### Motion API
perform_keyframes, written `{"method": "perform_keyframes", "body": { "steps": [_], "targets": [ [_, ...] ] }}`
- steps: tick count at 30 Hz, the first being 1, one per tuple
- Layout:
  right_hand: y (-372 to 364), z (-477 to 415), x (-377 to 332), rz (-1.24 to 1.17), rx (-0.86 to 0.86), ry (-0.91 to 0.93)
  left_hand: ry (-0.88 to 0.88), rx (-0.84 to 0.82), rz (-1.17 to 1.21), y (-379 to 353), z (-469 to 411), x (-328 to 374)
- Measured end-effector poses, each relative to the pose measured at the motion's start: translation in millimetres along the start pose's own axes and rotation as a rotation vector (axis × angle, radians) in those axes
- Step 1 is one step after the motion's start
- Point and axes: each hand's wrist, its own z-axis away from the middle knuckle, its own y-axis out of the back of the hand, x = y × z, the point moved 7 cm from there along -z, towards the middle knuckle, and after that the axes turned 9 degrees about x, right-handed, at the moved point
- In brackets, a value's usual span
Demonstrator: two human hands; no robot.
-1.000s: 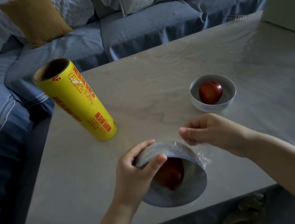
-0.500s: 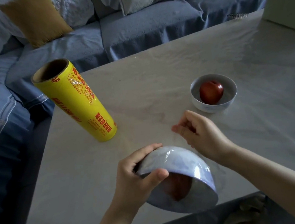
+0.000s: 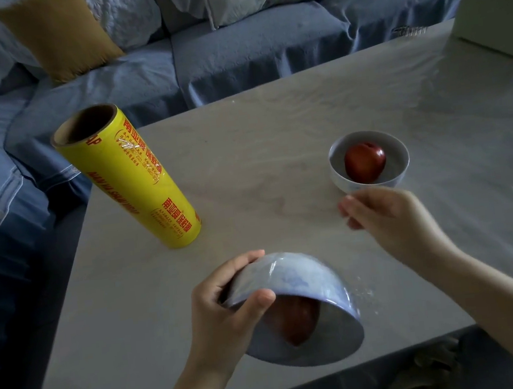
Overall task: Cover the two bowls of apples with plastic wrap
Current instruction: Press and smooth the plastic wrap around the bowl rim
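Beige table (image 3: 275,147): yellow wrap roll (image 3: 128,177) (red Chinese lettering) standing upright.

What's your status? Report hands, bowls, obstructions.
Left hand gripping tilted, wrapped bowl, apple inside. Right hand off it, raised, fingers curled. Far bowl uncovered. Wrap roll upright at left, nothing blocking.

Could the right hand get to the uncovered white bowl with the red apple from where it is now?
Probably yes. The right hand hangs free just in front of the uncovered white bowl holding a red apple, with only bare grey table between them. Whether film clings to its fingers is unclear.
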Motion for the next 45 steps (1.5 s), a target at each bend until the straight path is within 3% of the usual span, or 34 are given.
{"method": "perform_keyframes", "body": {
  "steps": [1,3,6,8,11,15,19,22,24,29,36,45],
  "targets": [
    [9,7,-15,-0.052,0.002,0.068,-0.002,0.011,-0.016,2,0,-3],
    [6,29,-43,-0.120,-0.197,0.204,-0.006,0.023,-0.041,2,1,-6],
    [-22,60,-47,0.057,-0.499,0.334,-0.008,0.019,-0.027,1,1,-6],
    [-34,62,-40,0.168,-0.521,0.359,0.003,0.005,-0.011,-2,1,-5],
    [-41,55,-37,0.160,-0.520,0.302,0.018,-0.001,-0.024,-3,2,-5],
    [-53,47,-24,0.041,-0.655,0.120,0.064,0.026,-0.027,-1,1,-14],
    [-54,44,-11,-0.151,-0.747,-0.026,0.139,0.172,-0.012,0,0,-20],
    [-46,42,-1,-0.323,-0.722,-0.138,0.287,0.302,0.096,3,1,-29],
    [-42,39,3,-0.388,-0.641,-0.161,0.392,0.272,0.140,-1,2,-37],
    [-39,32,12,-0.393,-0.509,-0.192,0.419,0.016,0.062,-6,-4,-34],
    [-45,39,4,-0.368,-0.607,-0.201,0.403,-0.417,-0.011,-25,-14,-19],
    [-46,27,-7,-0.227,-0.623,-0.300,0.289,-0.130,-0.001,-17,-11,-19]
  ]
}}
